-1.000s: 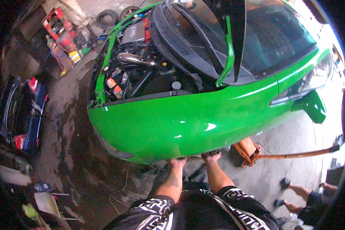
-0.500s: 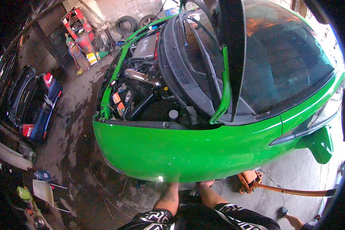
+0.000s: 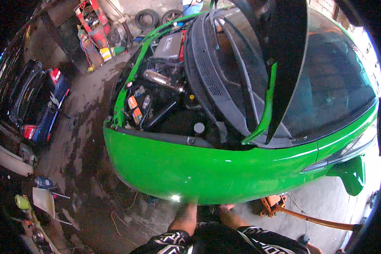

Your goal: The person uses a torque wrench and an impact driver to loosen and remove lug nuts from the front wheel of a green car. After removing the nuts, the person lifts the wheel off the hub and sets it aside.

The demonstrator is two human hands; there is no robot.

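Observation:
A green car front fender (image 3: 207, 175) curves across the middle, right in front of me. My left forearm (image 3: 185, 219) reaches up to its lower edge, which hides my left hand. My right hand (image 3: 227, 207) shows only in small part at the same edge, beside a dark gap. Its fingers are mostly covered, so their grip cannot be made out. Beyond the fender is the open engine bay, with a silver engine cover (image 3: 169, 45), a shiny metal pipe (image 3: 156, 78) and a round white cap (image 3: 199, 128). The hood (image 3: 283, 63) stands raised near the windshield.
An orange floor jack (image 3: 271, 205) sits right of my hands, its long handle pointing right. Behind the car, a person (image 3: 192, 7) is partly visible near two tyres (image 3: 146, 19). Left are a dark blue car body (image 3: 51, 114), a red tool cart (image 3: 98, 36) and a white panel (image 3: 44, 202).
My view has shifted, so the car sits slightly lower and farther right, with the raised hood looking wider. Both forearms stay at the fender's lower edge.

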